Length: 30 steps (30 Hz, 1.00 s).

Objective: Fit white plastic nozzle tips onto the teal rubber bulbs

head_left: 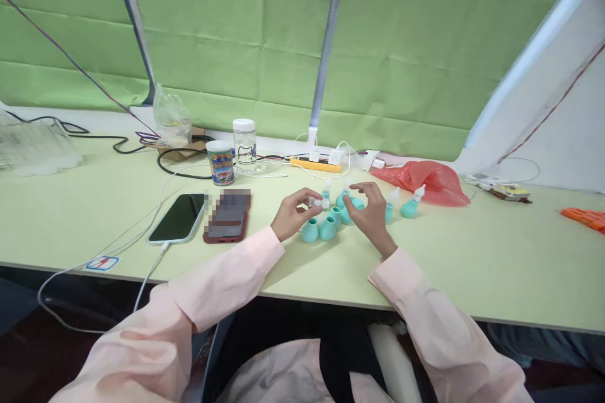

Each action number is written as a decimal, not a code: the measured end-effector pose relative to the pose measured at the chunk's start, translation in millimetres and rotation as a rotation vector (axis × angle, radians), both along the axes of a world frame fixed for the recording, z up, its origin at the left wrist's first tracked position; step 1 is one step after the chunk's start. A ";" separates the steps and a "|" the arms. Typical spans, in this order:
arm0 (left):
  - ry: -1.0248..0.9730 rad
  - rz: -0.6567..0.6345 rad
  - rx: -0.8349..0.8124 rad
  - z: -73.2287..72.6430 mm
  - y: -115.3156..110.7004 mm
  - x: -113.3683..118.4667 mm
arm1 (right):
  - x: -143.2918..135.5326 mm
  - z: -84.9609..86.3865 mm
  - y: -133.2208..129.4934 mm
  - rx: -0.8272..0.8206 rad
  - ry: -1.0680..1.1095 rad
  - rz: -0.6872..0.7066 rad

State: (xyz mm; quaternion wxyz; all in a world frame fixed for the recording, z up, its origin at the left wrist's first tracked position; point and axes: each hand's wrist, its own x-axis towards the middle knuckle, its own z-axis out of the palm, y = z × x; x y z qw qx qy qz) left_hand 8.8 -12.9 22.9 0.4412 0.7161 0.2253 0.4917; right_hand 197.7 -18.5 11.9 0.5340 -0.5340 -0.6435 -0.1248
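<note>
Teal bulbs [328,229]: standing partly fitted with nozzles [420,191], partly remaining bare; pinching a clear piece [318,203] in left hand [293,213], curving right hand [371,214] with thumb apart.

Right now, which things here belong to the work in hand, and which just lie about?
In the work:
small translucent plastic piece in the left hand
open-necked turquoise bulbs
turquoise bulbs with translucent tips

Apparently just lying about:
white-edged black phone
crumpled red plastic bag
</note>
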 end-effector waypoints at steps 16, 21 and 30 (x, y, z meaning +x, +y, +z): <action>0.139 0.009 0.281 -9.0 0.2 0.8 | -32.7 0.1 -23.0 -0.150 0.242 0.574; 0.247 0.367 0.813 -11.7 3.6 -1.6 | -37.8 -2.2 -25.0 -0.118 0.252 0.511; 0.228 0.441 0.981 -11.2 6.4 -1.7 | -38.1 -9.8 -22.1 0.018 0.053 0.389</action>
